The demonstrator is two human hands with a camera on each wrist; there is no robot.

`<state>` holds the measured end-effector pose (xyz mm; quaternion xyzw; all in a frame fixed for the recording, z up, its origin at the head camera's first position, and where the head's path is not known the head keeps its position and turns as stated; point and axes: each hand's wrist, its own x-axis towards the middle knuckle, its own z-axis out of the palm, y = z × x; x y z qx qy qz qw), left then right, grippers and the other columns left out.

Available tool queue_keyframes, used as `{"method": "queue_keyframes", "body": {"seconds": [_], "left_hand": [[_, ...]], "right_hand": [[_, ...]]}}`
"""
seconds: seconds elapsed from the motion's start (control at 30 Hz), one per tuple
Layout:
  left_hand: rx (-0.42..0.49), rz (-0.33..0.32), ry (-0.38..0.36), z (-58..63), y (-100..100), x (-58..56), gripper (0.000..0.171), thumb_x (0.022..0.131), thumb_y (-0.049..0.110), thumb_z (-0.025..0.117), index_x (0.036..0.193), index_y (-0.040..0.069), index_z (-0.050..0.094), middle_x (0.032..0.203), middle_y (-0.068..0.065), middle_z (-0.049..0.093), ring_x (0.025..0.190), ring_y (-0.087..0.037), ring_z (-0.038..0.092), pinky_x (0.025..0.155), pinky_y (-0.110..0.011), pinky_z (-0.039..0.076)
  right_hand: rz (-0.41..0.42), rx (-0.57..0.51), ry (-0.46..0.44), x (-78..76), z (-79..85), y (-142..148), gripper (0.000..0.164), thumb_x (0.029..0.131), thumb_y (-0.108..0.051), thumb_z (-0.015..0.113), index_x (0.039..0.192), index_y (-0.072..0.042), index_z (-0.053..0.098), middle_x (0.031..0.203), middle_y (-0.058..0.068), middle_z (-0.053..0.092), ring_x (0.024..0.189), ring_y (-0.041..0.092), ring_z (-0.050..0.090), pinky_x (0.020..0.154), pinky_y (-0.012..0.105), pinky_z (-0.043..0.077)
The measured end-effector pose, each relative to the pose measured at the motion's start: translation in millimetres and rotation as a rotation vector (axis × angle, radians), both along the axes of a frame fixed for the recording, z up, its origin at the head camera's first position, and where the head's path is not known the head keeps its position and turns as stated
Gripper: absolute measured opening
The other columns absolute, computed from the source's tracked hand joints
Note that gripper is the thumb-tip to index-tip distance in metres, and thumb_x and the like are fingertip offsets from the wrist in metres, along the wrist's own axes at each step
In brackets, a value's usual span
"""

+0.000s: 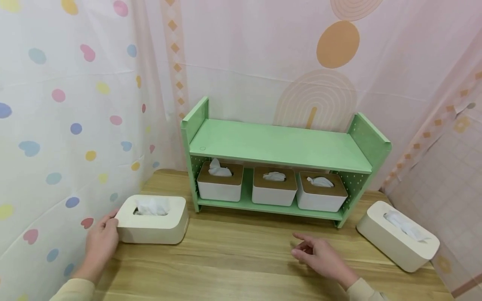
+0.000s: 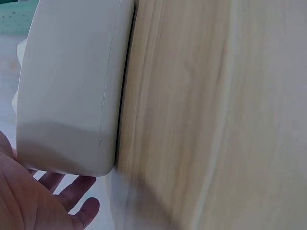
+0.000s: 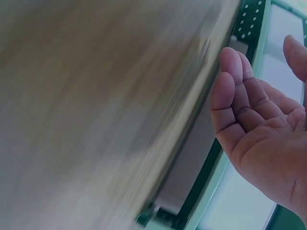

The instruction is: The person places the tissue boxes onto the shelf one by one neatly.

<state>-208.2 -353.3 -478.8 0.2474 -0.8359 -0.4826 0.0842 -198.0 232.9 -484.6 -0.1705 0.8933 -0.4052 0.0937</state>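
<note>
My left hand is at the left end of a cream tissue box on the table, its fingers touching that end. In the left wrist view the fingers lie loosely against the box's end rather than around it. White tissue shows in the slot on top. My right hand hovers above the table in front of the green shelf, fingers loosely bent and holding nothing. A second cream tissue box stands slanted at the right, apart from the right hand.
On the lower shelf stand three white tissue boxes with brown lids: a left one, a middle one and a right one. Patterned curtains hang close behind and beside the wooden table.
</note>
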Motion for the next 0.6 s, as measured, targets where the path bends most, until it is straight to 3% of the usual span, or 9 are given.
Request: {"method": "queue_keyframes", "body": {"seconds": [0.1,0.2,0.27,0.37,0.47,0.53,0.6], "left_hand": [[0.002,-0.023,-0.025,-0.7,5.9,1.5,0.063,0.111,0.039,0.02,0.167,0.016,0.039,0.175,-0.012,0.031,0.163,-0.037,0.026,0.128,-0.051,0.03],[-0.006,-0.044,-0.043,-1.3,14.3,5.1,0.062,0.111,0.04,0.023,0.167,0.018,0.039,0.173,-0.013,0.036,0.152,-0.035,0.039,0.109,-0.037,0.041],[-0.021,-0.051,-0.036,-1.8,21.7,8.0,0.06,0.111,0.038,0.026,0.165,0.018,0.043,0.168,-0.015,0.045,0.138,-0.032,0.047,0.093,-0.029,0.04],[-0.029,-0.074,-0.024,-2.5,34.0,13.0,0.058,0.111,0.036,0.03,0.164,0.016,0.046,0.162,-0.019,0.051,0.122,-0.022,0.054,0.081,-0.019,0.04],[-0.013,-0.122,-0.02,-2.9,47.2,16.7,0.058,0.112,0.035,0.032,0.165,0.014,0.044,0.165,-0.02,0.049,0.108,-0.004,0.059,0.079,-0.011,0.042],[0.001,-0.164,-0.024,-3.6,57.3,18.3,0.058,0.113,0.036,0.034,0.166,0.013,0.042,0.165,-0.019,0.049,0.1,0.006,0.055,0.08,-0.008,0.043],[0.02,-0.202,-0.02,-4.4,69.4,19.8,0.057,0.114,0.036,0.037,0.166,0.013,0.042,0.164,-0.018,0.05,0.098,0.011,0.055,0.083,-0.007,0.044]], "right_hand": [[0.053,-0.03,-0.029,-1.0,2.1,-14.6,0.063,0.105,-0.03,0.071,0.153,0.006,0.053,0.107,0.005,0.079,0.082,0.009,0.071,0.07,0.023,0.055],[0.099,-0.044,-0.049,-0.5,2.4,-29.9,0.063,0.105,-0.031,0.071,0.154,0.005,0.052,0.111,0.007,0.079,0.083,0.01,0.073,0.072,0.022,0.055],[0.122,-0.055,-0.069,0.5,2.5,-39.4,0.063,0.105,-0.031,0.071,0.154,0.003,0.053,0.115,0.009,0.079,0.084,0.008,0.072,0.073,0.022,0.055],[0.159,-0.084,-0.109,1.8,2.7,-52.2,0.062,0.105,-0.03,0.071,0.155,0.003,0.052,0.122,0.014,0.077,0.085,0.005,0.071,0.071,0.023,0.054],[0.192,-0.118,-0.144,2.6,2.0,-62.9,0.063,0.106,-0.028,0.07,0.157,0.002,0.05,0.129,0.019,0.074,0.085,0.005,0.071,0.069,0.023,0.055],[0.205,-0.132,-0.152,2.9,1.5,-68.6,0.063,0.106,-0.028,0.071,0.157,0.002,0.05,0.132,0.02,0.073,0.084,0.005,0.07,0.069,0.023,0.055],[0.21,-0.14,-0.151,2.8,0.3,-72.7,0.063,0.105,-0.028,0.071,0.157,0.002,0.05,0.135,0.02,0.072,0.085,0.004,0.07,0.069,0.022,0.055]]}}
